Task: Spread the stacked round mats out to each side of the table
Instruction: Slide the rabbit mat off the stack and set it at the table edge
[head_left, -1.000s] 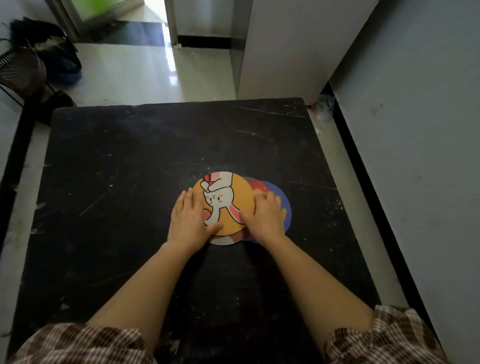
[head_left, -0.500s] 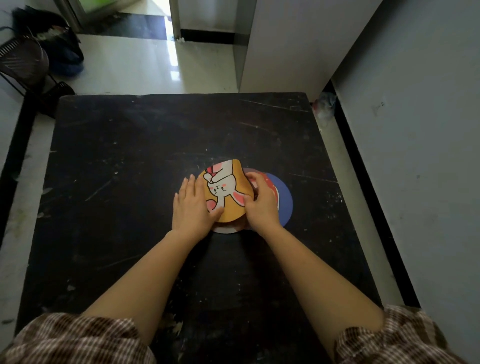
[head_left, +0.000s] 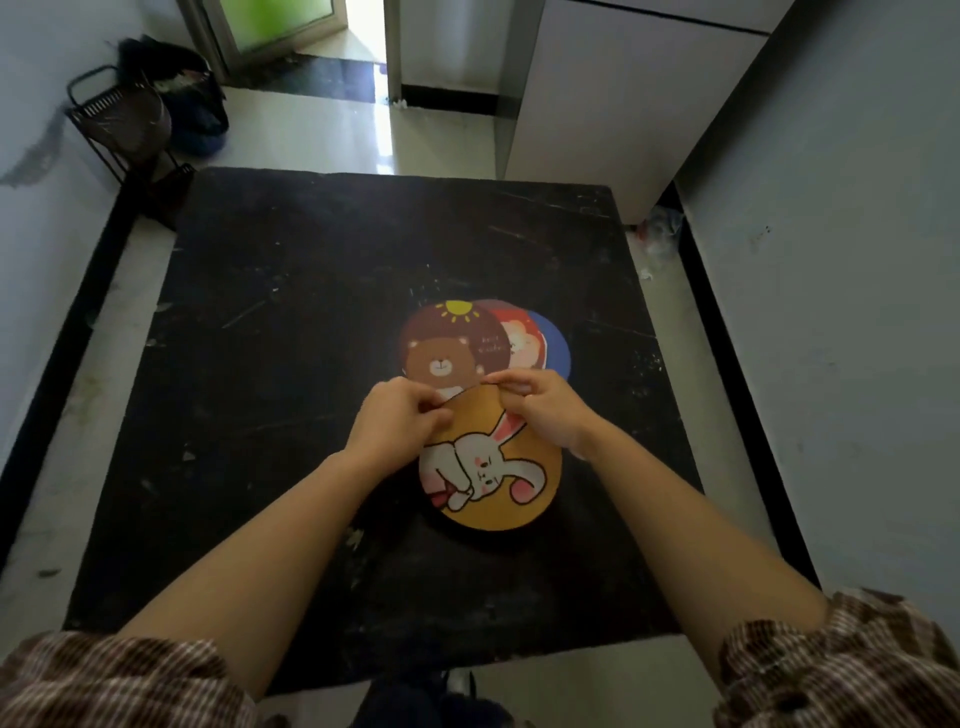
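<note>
Both hands pinch the orange rabbit mat (head_left: 491, 467) at its far edge, left hand (head_left: 397, 423) and right hand (head_left: 545, 410) equally near; it hangs toward six o'clock of the stack (head_left: 452, 345).

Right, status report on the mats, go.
Left hand and right hand both pinching far edge of orange rabbit mat, near side of table. Brown bear mat tops remaining overlapped stack. Nothing in the way.
</note>
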